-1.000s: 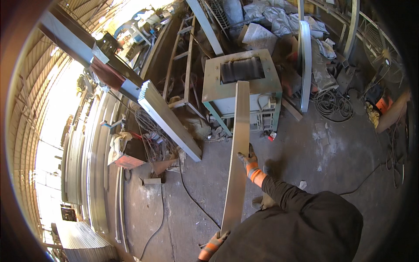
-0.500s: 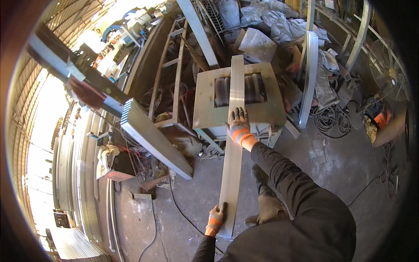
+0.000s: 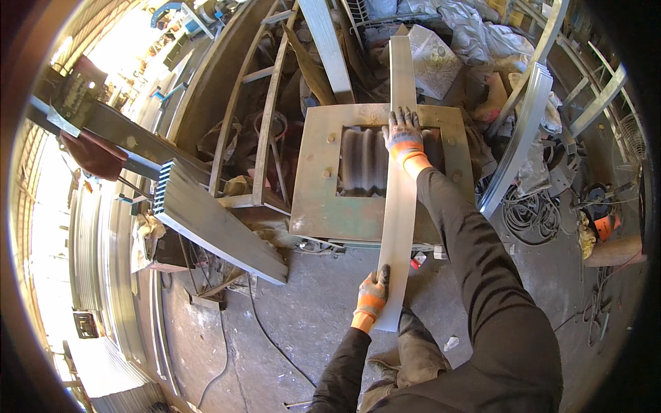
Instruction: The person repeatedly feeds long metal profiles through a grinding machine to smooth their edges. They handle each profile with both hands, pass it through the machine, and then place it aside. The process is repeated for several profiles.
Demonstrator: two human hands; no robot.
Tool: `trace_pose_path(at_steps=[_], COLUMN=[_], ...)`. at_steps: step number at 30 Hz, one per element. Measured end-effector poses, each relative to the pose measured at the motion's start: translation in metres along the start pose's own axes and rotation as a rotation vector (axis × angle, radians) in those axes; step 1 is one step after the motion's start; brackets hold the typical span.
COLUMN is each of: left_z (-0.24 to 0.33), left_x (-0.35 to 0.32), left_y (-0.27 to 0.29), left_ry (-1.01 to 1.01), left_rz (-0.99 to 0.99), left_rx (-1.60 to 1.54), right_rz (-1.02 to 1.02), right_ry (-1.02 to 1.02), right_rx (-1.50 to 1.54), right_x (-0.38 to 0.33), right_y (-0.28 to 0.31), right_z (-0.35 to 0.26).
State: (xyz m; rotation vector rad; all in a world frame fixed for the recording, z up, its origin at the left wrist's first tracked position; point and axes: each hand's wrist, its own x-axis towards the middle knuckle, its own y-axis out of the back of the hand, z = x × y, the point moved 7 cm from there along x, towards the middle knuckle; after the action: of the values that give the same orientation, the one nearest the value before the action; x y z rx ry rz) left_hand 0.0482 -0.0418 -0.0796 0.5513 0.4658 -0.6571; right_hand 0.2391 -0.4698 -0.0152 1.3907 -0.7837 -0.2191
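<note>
A long, flat silver metal bar [image 3: 395, 227] lies lengthwise across the top of a worn, greenish metal machine [image 3: 313, 165]. It crosses a square opening where a dark, ridged roller [image 3: 361, 162] shows, blurred. My left hand [image 3: 372, 296], in an orange and grey glove, grips the bar's left edge close to its near end. Over the opening, my right hand [image 3: 405, 136], gloved alike, rests flat on the bar with its fingers stretched toward the far end. The bar's underside and what it touches in the opening are hidden.
Stacked metal profiles lean at the left [image 3: 220, 220] and right [image 3: 516, 138] of the machine. A coiled cable [image 3: 530, 217] lies on the floor at right, and another cable [image 3: 265, 330] crosses at left. Behind stand a rusty frame [image 3: 265, 138] and silvery sacks [image 3: 475, 34].
The bar has slid forward over the machine and somewhat to the right across the opening. Both hands moved forward with it, the right from the opening's near edge to over it. The view shifted too.
</note>
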Motion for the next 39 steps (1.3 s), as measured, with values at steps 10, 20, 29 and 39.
trace_pose_path(at_steps=[10,20,29,39], left_z=[-0.135,-0.347,-0.44,-0.324], left_x=[-0.156,-0.376,-0.529,-0.556], left_y=[0.039,0.106,0.172,0.22], left_ry=[0.072,0.047,0.06,-0.463], left_rz=[-0.036,-0.015,0.125,0.148], left_rx=[0.084,0.154,0.389,0.393], right_rz=[-0.212,-0.185,-0.259,-0.204], right_ry=[-0.068,-0.069,-0.13,-0.861], right_rx=[0.031,0.081,0.317,1.819], right_x=[-0.18,-0.457,-0.62,-0.628], right_y=[0.078,0.171,0.229,0.176], right_z=[-0.065,-0.176,-0.238,-0.211])
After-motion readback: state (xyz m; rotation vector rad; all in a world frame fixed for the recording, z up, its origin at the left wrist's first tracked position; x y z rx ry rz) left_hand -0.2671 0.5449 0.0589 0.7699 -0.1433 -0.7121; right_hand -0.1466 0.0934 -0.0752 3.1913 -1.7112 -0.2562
